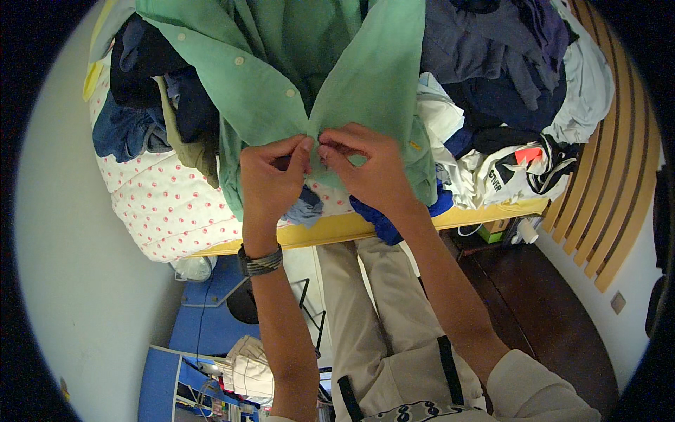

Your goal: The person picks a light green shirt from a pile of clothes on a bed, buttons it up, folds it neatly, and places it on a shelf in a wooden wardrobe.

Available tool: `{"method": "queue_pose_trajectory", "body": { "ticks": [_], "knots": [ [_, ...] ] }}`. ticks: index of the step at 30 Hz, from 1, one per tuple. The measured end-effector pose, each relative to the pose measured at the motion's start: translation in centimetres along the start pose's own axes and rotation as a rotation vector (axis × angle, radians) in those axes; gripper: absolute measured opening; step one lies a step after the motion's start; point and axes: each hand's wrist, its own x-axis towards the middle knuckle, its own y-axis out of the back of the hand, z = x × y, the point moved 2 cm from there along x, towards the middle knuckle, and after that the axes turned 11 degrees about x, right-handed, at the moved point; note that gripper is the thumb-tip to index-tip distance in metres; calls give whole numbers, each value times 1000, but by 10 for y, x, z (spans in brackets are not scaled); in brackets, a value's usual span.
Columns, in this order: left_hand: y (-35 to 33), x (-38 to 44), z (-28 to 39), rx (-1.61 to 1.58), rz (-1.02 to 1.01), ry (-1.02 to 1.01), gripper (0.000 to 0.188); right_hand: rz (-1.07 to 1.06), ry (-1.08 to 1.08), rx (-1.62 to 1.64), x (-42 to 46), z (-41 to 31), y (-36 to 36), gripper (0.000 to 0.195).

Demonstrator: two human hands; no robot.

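A green button-up shirt [369, 68] lies before me, its front parted in a V towards the top. Several pale buttons run down its left-hand placket [253, 68]. Where the two front edges meet, my left hand [274, 174] pinches one edge between thumb and fingers. Close beside it, my right hand [366, 163] pinches the other edge. The fingertips almost touch and hide whatever button or buttonhole lies between them. A patterned dark band [261, 262] circles my left wrist.
The shirt lies on a bed with a red-dotted white quilt [169, 195] and yellow edge [321, 232]. Dark clothes [142, 100] are heaped at left, and more clothes [490, 95] at right. Wooden slats [606, 195] line the right side. Blue furniture [211, 316] stands lower left.
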Motion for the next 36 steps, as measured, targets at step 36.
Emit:
{"method": "queue_pose_trajectory", "body": {
  "ticks": [36],
  "knots": [
    [-14,-16,-4,-20,202,-229,14,-170,-531,79,17,-27,14,18]
  ]
}}
